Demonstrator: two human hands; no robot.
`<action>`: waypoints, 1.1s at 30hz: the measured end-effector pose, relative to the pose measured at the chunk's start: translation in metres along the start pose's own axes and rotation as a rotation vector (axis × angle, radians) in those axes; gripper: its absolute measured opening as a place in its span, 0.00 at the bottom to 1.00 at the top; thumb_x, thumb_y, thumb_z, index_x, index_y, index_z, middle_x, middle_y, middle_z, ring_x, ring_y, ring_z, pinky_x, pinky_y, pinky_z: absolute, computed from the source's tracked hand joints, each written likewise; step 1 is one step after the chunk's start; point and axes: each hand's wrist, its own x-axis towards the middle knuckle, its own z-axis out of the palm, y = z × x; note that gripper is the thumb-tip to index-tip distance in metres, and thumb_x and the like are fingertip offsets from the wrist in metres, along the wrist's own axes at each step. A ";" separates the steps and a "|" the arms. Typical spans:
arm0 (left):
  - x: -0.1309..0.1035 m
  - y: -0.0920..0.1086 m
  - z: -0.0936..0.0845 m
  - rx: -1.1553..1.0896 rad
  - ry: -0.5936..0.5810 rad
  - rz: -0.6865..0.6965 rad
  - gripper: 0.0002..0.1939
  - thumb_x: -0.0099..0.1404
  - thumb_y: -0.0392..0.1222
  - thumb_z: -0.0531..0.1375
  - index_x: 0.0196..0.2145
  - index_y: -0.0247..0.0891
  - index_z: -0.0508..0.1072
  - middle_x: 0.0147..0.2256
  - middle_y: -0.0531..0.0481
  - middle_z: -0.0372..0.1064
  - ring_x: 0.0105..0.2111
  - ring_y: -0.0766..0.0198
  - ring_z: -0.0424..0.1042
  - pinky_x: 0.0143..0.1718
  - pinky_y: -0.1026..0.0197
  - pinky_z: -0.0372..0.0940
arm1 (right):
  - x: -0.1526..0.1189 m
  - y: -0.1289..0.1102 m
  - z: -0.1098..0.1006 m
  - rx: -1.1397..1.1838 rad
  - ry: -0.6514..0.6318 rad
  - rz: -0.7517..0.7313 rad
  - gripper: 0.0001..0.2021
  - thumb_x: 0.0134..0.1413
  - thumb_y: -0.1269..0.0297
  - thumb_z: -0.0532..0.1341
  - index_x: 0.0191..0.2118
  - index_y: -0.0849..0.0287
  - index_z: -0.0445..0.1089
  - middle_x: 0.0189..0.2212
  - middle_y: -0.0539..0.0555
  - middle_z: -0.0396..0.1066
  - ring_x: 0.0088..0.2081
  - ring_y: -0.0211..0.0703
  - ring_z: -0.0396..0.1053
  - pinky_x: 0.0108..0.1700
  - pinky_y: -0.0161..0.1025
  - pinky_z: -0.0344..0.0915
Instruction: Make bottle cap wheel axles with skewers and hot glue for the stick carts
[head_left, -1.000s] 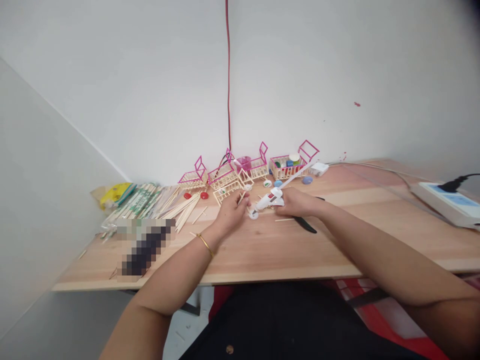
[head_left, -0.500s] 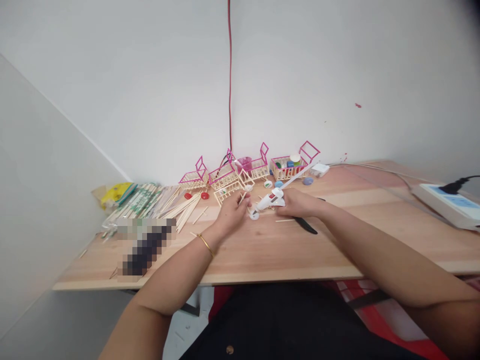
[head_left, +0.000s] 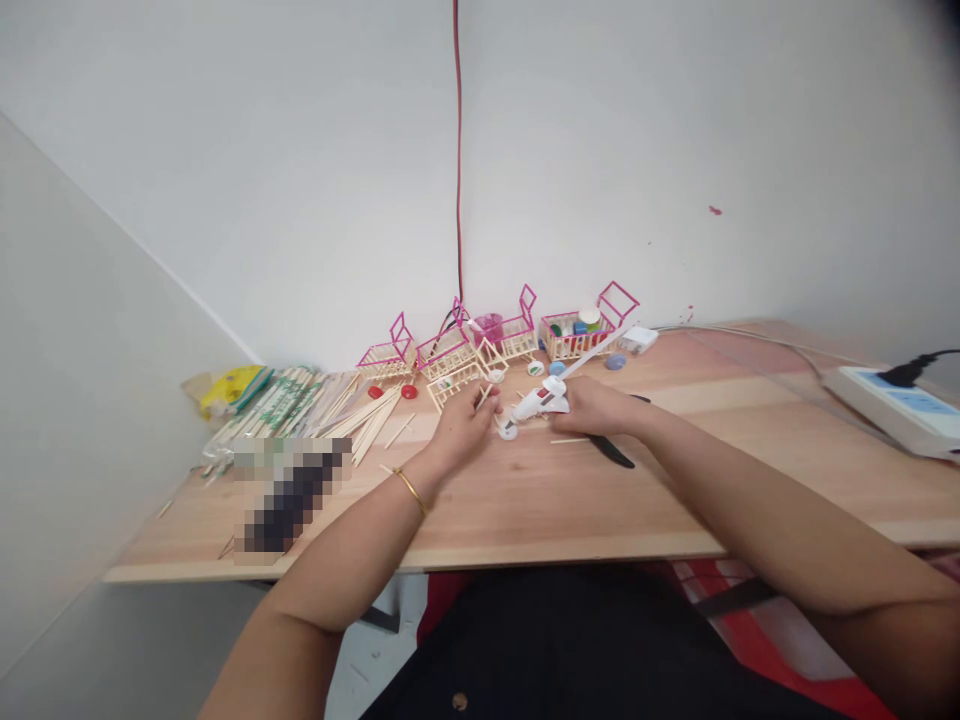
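My right hand (head_left: 589,405) is wrapped round a white hot glue gun (head_left: 541,402), a long pale strip rising from its back. The gun's nozzle points down at a small white cap (head_left: 508,433) and appears to touch it. My left hand (head_left: 466,425) is closed, with a short wooden stick (head_left: 486,396) between its fingers, just left of the cap. Right behind that hand is an unpainted stick frame (head_left: 444,388) with white caps at its side. Whether my fingers also touch the frame is hidden.
Small stick carts with pink rims (head_left: 386,357) line the wall; one basket (head_left: 574,337) holds coloured caps. Red caps (head_left: 409,392) and bundled sticks (head_left: 270,400) lie left. A black-handled tool (head_left: 611,450) is near my right hand. A power strip (head_left: 904,410) stands far right.
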 end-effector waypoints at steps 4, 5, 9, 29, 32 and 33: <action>0.000 0.000 0.000 -0.012 0.004 -0.005 0.05 0.64 0.39 0.52 0.34 0.38 0.66 0.28 0.53 0.69 0.29 0.67 0.66 0.34 0.64 0.61 | 0.001 0.003 0.002 -0.008 0.002 0.012 0.02 0.38 0.69 0.57 0.24 0.58 0.62 0.22 0.49 0.65 0.25 0.40 0.62 0.25 0.33 0.53; 0.000 0.000 0.001 -0.015 0.005 -0.003 0.05 0.64 0.39 0.51 0.34 0.38 0.66 0.28 0.53 0.69 0.29 0.67 0.66 0.34 0.64 0.61 | 0.002 0.002 0.001 -0.006 0.003 0.021 0.02 0.38 0.69 0.57 0.24 0.58 0.62 0.22 0.49 0.66 0.25 0.40 0.63 0.25 0.33 0.53; 0.000 -0.001 0.001 -0.001 0.005 0.010 0.05 0.64 0.39 0.51 0.33 0.38 0.66 0.28 0.53 0.68 0.29 0.67 0.66 0.34 0.64 0.61 | 0.001 -0.001 0.000 0.009 0.023 0.046 0.03 0.40 0.67 0.58 0.26 0.58 0.64 0.24 0.50 0.69 0.27 0.42 0.65 0.27 0.34 0.55; 0.000 -0.001 0.001 0.013 0.012 0.022 0.05 0.63 0.38 0.51 0.32 0.37 0.66 0.28 0.53 0.68 0.29 0.67 0.65 0.33 0.64 0.59 | 0.003 0.006 0.003 0.002 0.050 -0.004 0.02 0.42 0.68 0.57 0.27 0.58 0.64 0.26 0.51 0.70 0.29 0.44 0.67 0.29 0.34 0.57; 0.000 -0.001 0.001 0.013 0.012 0.019 0.05 0.63 0.38 0.51 0.33 0.37 0.66 0.28 0.53 0.68 0.30 0.67 0.65 0.33 0.64 0.59 | 0.003 0.008 0.003 0.002 0.045 -0.012 0.02 0.42 0.68 0.57 0.27 0.58 0.64 0.26 0.51 0.70 0.29 0.44 0.67 0.29 0.34 0.57; 0.000 -0.001 0.001 0.010 0.012 0.020 0.05 0.63 0.38 0.51 0.33 0.37 0.66 0.29 0.53 0.68 0.30 0.66 0.65 0.33 0.64 0.60 | 0.003 0.008 0.004 0.002 0.041 -0.013 0.02 0.42 0.68 0.57 0.27 0.58 0.64 0.26 0.51 0.70 0.29 0.44 0.67 0.29 0.34 0.57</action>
